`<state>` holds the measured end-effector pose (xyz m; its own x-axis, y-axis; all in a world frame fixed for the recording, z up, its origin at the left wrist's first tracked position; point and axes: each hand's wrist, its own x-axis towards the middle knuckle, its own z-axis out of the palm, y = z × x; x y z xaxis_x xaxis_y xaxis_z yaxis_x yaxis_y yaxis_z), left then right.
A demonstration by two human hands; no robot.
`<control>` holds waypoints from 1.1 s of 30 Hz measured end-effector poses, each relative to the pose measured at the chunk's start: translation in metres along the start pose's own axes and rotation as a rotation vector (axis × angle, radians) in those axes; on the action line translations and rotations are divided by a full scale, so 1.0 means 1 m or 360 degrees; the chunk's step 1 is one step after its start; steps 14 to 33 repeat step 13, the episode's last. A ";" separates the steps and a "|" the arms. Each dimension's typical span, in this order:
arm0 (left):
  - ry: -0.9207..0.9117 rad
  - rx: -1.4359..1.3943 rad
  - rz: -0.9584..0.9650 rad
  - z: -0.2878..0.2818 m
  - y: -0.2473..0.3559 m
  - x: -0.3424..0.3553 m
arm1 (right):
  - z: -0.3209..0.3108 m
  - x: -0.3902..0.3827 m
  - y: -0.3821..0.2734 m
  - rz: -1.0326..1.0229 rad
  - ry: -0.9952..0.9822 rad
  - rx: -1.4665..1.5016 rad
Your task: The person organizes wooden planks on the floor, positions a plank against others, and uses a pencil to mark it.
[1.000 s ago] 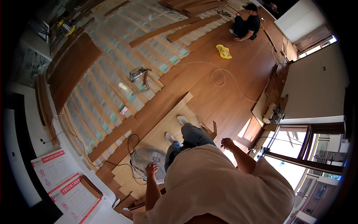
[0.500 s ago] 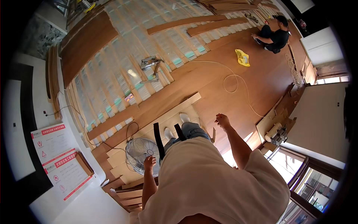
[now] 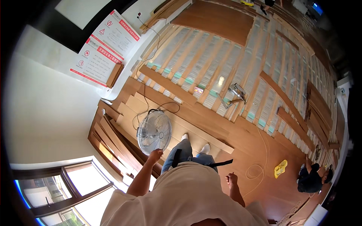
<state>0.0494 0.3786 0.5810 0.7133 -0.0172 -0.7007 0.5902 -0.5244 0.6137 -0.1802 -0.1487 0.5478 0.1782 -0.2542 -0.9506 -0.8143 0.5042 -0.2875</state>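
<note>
The fan stands on a plank floor just before the person's feet, its cord running loose over the boards toward the wall. The left hand hangs at the fan's lower rim; a careless push could tip it, or a foot could catch the cord. Its fingers look curled, but whether they hold the rim I cannot tell. The right hand hangs free at the side, loosely curled and holding nothing.
</note>
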 end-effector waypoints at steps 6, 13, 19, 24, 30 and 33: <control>0.0251 0.0218 0.0294 0.005 0.021 0.010 | 0.010 0.024 -0.185 -0.0432 0.0221 -0.0272; 0.0428 -0.0070 0.1153 -0.088 0.344 0.048 | 0.017 -0.031 -0.562 -0.1759 0.0649 -0.0364; 0.0428 -0.0070 0.1153 -0.088 0.344 0.048 | 0.017 -0.031 -0.562 -0.1759 0.0649 -0.0364; 0.0428 -0.0070 0.1153 -0.088 0.344 0.048 | 0.017 -0.031 -0.562 -0.1759 0.0649 -0.0364; 0.0428 -0.0070 0.1153 -0.088 0.344 0.048 | 0.017 -0.031 -0.562 -0.1759 0.0649 -0.0364; 0.0428 -0.0070 0.1153 -0.088 0.344 0.048 | 0.017 -0.031 -0.562 -0.1759 0.0649 -0.0364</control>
